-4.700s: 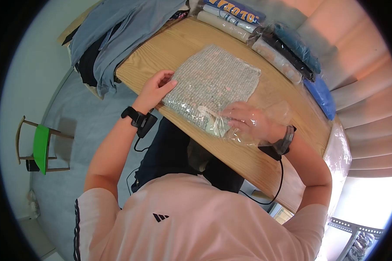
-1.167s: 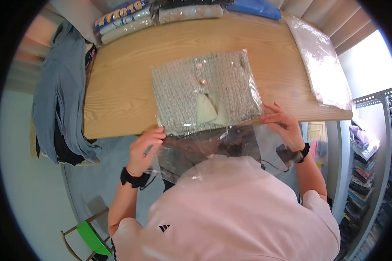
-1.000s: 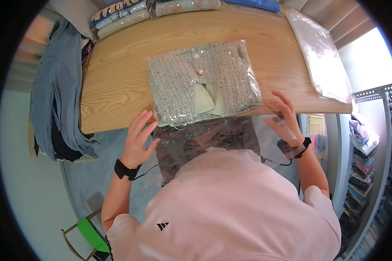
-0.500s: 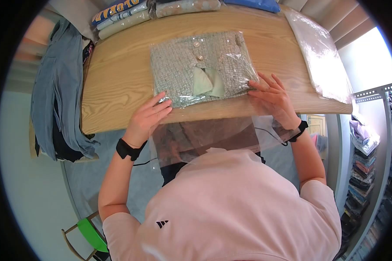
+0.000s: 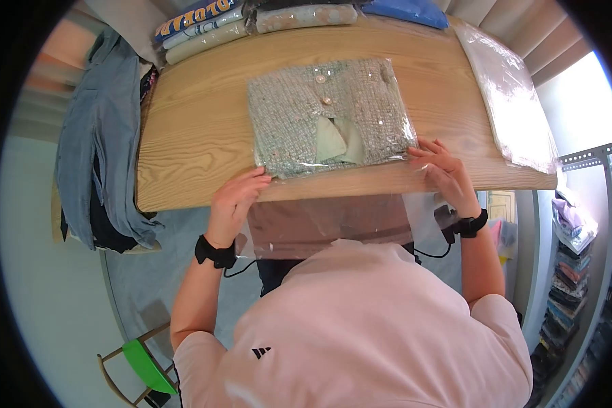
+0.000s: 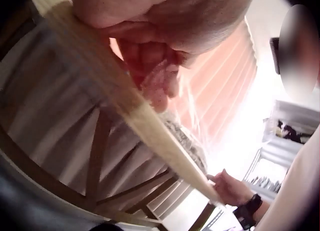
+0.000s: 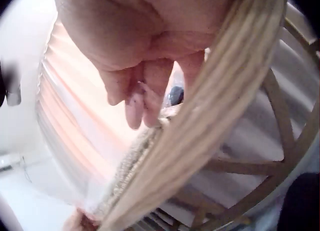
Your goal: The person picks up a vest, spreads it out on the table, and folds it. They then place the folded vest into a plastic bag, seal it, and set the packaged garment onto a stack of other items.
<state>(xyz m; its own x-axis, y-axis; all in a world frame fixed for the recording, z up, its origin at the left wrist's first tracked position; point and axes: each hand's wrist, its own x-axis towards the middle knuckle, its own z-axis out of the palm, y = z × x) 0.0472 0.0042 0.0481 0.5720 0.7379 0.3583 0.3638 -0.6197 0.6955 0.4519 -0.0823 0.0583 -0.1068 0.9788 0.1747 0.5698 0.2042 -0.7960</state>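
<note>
A folded tweed-like cardigan (image 5: 285, 109), pale grey-green with round buttons, lies on the wooden table inside a clear plastic bag (image 5: 333, 224). The bag's unfilled end hangs flat over the front edge toward the person's lap. My left hand (image 5: 234, 204) pinches the bag by the cardigan's lower left corner, its thumb hidden from the head view. At the lower right corner my right hand (image 5: 449, 173) holds the bag with bent fingers, part of it seen through the plastic. Both wrist views show fingertips just above the tabletop, the cardigan's edge (image 7: 132, 158) beyond them.
Several packed garments (image 5: 306, 17) line the back of the wooden table (image 5: 190, 136). A shiny stack of clear bags (image 5: 510, 95) lies at its right end. Blue-grey clothes (image 5: 98, 136) hang at the left. Behind stand a green chair (image 5: 143, 364) and, right, shelves of packed clothes (image 5: 564, 285).
The cardigan was turned buttons-up and squared to the front edge. Over the last second both hands came back to its lower corners, then drew slightly toward the body, and the bag's loose end flattened.
</note>
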